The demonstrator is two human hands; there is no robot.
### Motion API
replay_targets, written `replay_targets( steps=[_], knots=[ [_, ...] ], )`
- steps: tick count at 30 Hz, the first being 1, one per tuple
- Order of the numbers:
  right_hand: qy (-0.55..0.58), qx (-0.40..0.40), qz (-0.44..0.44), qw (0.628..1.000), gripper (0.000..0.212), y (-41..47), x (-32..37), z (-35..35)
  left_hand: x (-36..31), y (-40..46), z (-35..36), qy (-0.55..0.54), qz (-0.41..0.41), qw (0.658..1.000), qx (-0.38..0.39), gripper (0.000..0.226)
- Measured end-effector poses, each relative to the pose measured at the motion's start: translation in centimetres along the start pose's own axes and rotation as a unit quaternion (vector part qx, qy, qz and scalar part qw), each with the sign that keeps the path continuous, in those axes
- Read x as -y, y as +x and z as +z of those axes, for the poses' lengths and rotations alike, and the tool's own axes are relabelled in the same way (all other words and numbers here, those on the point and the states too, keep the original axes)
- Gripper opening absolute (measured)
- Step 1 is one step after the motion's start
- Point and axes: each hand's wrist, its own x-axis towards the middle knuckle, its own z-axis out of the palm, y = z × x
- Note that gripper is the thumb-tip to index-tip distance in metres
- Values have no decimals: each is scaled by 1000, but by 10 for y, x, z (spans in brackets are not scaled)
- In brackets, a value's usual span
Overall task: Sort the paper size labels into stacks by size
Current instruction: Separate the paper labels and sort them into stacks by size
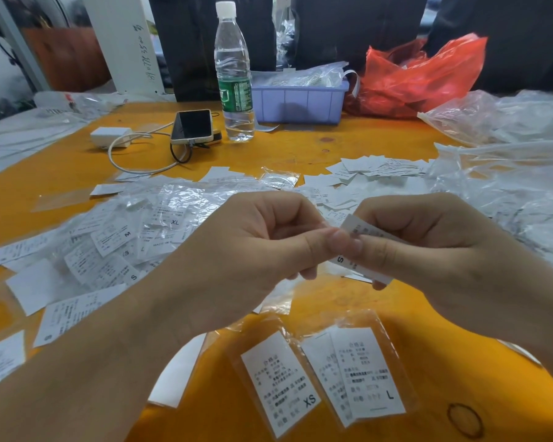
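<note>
Head view: both hands meet at centre above the orange table [61, 173]. The left hand [253, 237] and right hand [428, 240] pinch one S label [361, 247] between curled fingers and thumbs. Loose labels [109, 247] lie at nine o'clock, an XS label [281, 378] and L label [367, 371] at six, a water bottle [233, 74] at twelve

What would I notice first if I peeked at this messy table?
Two hands, left hand and right hand, pinch a small white paper label marked S in the middle. White labels in clear sleeves litter the orange table at left; a crumpled red plastic bag sits far right.
</note>
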Motion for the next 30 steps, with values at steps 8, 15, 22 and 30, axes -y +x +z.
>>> replay_targets(
  steps=[8, 15, 22, 30],
  knots=[
    [73, -70, -16, 995, 17, 2, 1, 1, -4, -1, -1, -10, 0, 1000, -24, 20],
    [96, -41, -1, 995, 10, 1, 2, 1, -5, -1, 1, -60, 8, 998, -14, 14],
    [139, -13, 7, 990, 10, 0, 2, 0, -2, 0, -1, -51, 10, 999, -15, 11],
    [115, -50, -7, 992, 13, 2, 1, -2, 1, 0, -2, -24, 6, 999, -23, 17]
  ],
)
